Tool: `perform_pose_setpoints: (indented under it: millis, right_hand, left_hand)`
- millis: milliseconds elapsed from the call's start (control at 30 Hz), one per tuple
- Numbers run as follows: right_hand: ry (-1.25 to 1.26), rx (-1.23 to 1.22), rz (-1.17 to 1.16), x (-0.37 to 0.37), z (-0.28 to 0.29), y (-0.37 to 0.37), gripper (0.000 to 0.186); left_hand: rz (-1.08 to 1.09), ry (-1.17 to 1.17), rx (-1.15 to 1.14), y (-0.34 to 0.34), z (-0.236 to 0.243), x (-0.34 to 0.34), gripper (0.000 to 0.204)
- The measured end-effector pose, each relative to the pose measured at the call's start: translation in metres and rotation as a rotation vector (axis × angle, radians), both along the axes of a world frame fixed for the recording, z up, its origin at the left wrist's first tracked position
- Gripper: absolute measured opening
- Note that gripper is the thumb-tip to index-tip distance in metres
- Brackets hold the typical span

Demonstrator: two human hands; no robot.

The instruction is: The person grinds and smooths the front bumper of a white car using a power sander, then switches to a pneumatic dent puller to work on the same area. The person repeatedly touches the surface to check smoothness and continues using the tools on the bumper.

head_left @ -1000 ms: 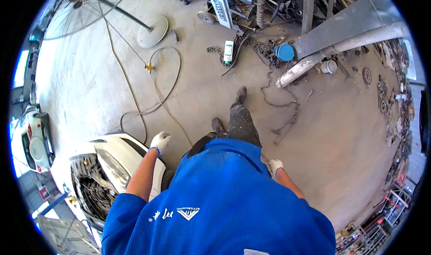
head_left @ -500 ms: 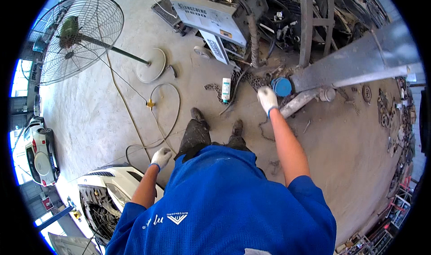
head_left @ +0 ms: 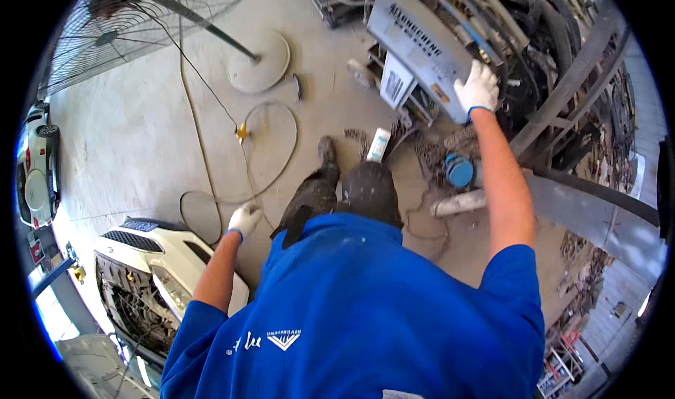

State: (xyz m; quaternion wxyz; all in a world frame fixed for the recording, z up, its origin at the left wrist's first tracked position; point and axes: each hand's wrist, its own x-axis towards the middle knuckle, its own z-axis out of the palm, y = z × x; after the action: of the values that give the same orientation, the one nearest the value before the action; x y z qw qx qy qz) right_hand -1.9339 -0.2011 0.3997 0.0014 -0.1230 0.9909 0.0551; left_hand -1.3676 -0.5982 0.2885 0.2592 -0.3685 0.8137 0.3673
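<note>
My right hand (head_left: 479, 88), in a white glove, reaches out over the right end of a grey wheeled machine (head_left: 411, 37). Its fingers are spread with nothing visible between them; whether they touch the machine's edge I cannot tell. Hoses, rods and a blue tool lie across the machine's top. My left hand (head_left: 246, 218), gloved too, hangs low at my left side, fingers curled in and nothing visible in them. Beyond my right knee a white bottle (head_left: 379, 144) stands on the floor beside a rusty chain (head_left: 357, 139). A blue round-topped object (head_left: 458, 170) sits below my right forearm.
A large fan's round base (head_left: 259, 65) stands at the far left. A cable (head_left: 295, 142) with a yellow connector (head_left: 242, 132) loops over the floor. Close on the left is a white car front (head_left: 169, 248). Metal beams (head_left: 598, 198) and scrap parts crowd the right.
My right hand has risen from near the blue object to the machine's right end, its fingers spreading. I have stepped forward, and the view has turned. The left hand stays low and curled.
</note>
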Motion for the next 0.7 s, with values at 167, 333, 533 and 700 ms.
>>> perform_pose_setpoints:
  millis: [167,333,533,700]
  right_hand:
    - [-0.066,0.035,-0.072,-0.011,-0.007,-0.008,0.079]
    - [-0.124,-0.025,-0.108,-0.021,-0.006,-0.011,0.081]
    - [-0.086,-0.073,-0.141,-0.02,-0.009,-0.022,0.081]
    - [-0.096,0.016,-0.177,-0.018,-0.008,-0.033,0.089]
  left_hand:
    - [0.058,-0.097,0.066,-0.057,-0.052,-0.021,0.044]
    - [-0.001,-0.085,0.095,-0.081,-0.085,-0.083,0.045]
    - [0.015,0.026,0.203,-0.067,-0.069,-0.169,0.045]
    - [-0.031,0.051,0.167,-0.069,-0.109,-0.184,0.044]
